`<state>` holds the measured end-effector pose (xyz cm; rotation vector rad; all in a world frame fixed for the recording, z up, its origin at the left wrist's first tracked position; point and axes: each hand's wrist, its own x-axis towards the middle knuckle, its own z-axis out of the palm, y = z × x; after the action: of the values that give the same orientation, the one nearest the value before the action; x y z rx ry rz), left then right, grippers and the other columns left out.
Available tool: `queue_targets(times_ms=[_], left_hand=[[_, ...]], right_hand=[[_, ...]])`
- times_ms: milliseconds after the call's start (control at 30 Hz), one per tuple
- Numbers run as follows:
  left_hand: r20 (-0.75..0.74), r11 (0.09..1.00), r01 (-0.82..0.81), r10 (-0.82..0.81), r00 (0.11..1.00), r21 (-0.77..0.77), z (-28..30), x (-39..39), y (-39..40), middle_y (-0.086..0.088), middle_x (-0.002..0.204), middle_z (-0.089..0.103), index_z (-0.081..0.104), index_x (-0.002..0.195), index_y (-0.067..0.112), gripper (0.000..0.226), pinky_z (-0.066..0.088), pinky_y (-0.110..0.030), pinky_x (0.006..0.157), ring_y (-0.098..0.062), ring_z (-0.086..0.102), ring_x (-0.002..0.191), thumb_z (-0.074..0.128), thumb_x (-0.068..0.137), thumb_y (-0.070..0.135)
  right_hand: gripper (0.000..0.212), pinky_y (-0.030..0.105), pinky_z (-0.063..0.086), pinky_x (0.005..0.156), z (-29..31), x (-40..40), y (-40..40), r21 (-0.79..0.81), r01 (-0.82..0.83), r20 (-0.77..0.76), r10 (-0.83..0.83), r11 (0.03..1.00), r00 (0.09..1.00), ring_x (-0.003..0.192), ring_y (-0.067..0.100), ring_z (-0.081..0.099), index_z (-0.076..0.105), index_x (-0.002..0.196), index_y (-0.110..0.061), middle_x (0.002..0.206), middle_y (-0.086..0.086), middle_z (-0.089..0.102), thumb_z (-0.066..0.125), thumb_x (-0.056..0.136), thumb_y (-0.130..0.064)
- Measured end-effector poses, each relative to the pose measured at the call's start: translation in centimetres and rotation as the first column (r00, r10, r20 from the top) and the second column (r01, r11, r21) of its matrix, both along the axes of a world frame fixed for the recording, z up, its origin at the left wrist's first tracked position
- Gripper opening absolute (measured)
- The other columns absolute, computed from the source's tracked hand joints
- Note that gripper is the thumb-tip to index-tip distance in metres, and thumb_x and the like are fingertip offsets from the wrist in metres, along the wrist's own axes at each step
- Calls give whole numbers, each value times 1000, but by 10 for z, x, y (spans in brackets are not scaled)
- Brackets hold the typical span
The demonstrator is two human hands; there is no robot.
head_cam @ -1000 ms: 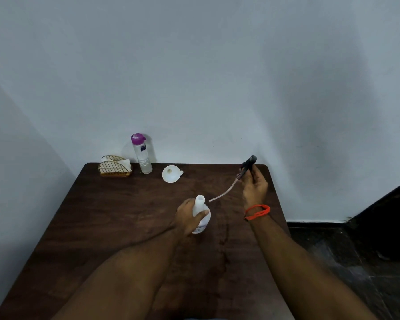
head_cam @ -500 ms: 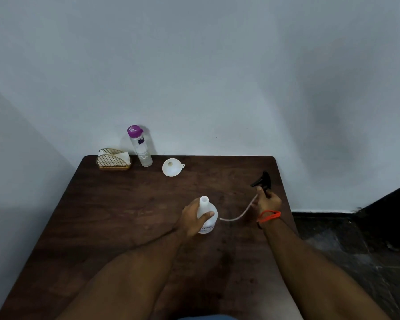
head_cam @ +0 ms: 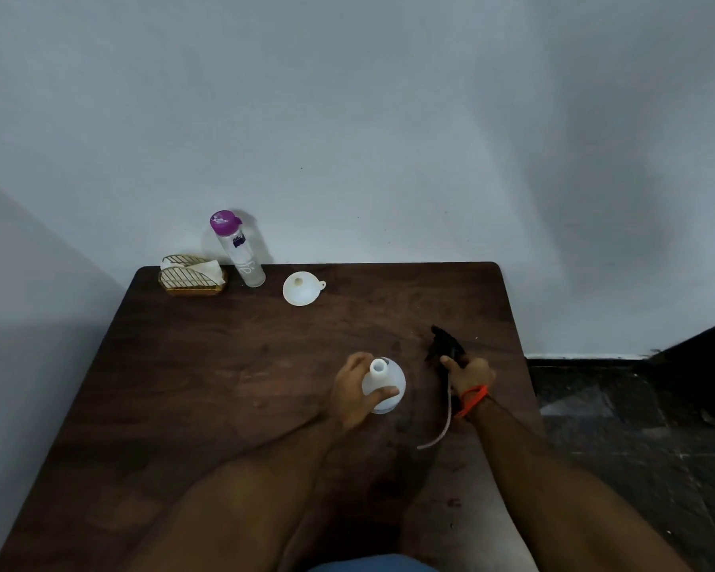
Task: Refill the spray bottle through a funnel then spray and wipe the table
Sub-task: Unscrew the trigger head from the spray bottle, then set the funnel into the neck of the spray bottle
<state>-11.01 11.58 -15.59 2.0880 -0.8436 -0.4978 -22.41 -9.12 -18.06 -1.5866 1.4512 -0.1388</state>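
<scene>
A white spray bottle (head_cam: 387, 381) with its neck open stands upright mid-table. My left hand (head_cam: 353, 392) grips its body, thumb across the front. My right hand (head_cam: 467, 371), with an orange band at the wrist, holds the black spray head (head_cam: 444, 344) low at the table surface, right of the bottle. Its clear dip tube (head_cam: 444, 423) trails back toward me along the wood. A white funnel (head_cam: 301, 288) lies at the far side. A clear water bottle (head_cam: 240, 251) with a purple cap stands by the wall.
A gold wire holder with white napkins (head_cam: 193, 274) sits in the far left corner of the dark wooden table (head_cam: 207, 386). The table's right edge runs just beyond my right hand, with dark floor (head_cam: 636, 427) below. A white wall backs the table.
My right hand has carried the spray head down from the air and toward me, to the table beside the bottle; the tube now points back at me. My left hand has stayed on the bottle.
</scene>
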Motion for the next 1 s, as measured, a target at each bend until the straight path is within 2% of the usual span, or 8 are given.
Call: queue_targets(times_ms=[133,233,433,500,600,700,767,1000], left_hand=[[-23,1000,6,-6,1000,-5,3,-5,-2,17,122,54,57,115,39,52,41,-9,91,4,54,107,76,71,59],[-73,1000,14,-14,997,1,3,-3,-1,16,127,51,54,122,34,65,39,-9,92,6,52,109,79,68,58],[-89,997,46,-40,995,60,4,5,8,7,142,42,43,139,24,95,42,-31,104,-12,45,125,81,59,60],[-85,995,57,-50,995,85,6,8,12,7,146,37,39,142,26,100,41,-33,105,-14,42,129,80,58,63],[-85,991,80,-71,994,103,11,12,20,7,152,30,31,146,28,105,37,-31,107,-15,36,136,80,60,64],[-68,989,82,-73,995,124,16,12,28,7,157,24,25,149,32,110,35,-38,112,-15,30,141,78,59,68],[-47,992,48,-42,998,114,20,10,35,8,157,23,24,149,35,112,35,-40,112,-16,28,142,78,57,70],[-11,995,-95,95,995,21,46,22,48,5,156,29,33,147,33,105,36,-37,111,-16,32,142,82,59,61]], right_hand=[[45,31,46,87,12,-2,4,-46,-66,-23,65,997,998,106,32,58,63,118,-2,120,23,62,74,86,-32],[39,25,38,81,15,-1,5,-55,-70,-16,69,996,997,96,26,54,61,113,-4,121,22,60,75,86,-29],[36,35,46,89,20,1,8,-87,-91,-15,90,992,996,109,37,58,61,107,-2,115,23,63,76,85,-26],[35,35,47,89,21,1,8,-120,-111,-20,110,986,994,109,37,58,60,103,-5,112,20,64,76,84,-30],[33,44,50,92,29,1,9,-190,-141,-61,132,971,989,109,39,58,57,95,-12,110,18,64,71,86,-41],[45,49,44,99,39,2,10,-278,-176,-179,129,944,975,118,42,51,58,110,-8,123,21,58,61,91,-49],[48,52,42,100,46,5,12,-309,-182,-197,124,934,972,121,43,48,56,116,-8,127,22,55,58,92,-50],[31,48,43,97,74,34,30,-441,-206,7,233,873,972,116,40,51,61,115,-11,121,19,59,65,91,-31]])
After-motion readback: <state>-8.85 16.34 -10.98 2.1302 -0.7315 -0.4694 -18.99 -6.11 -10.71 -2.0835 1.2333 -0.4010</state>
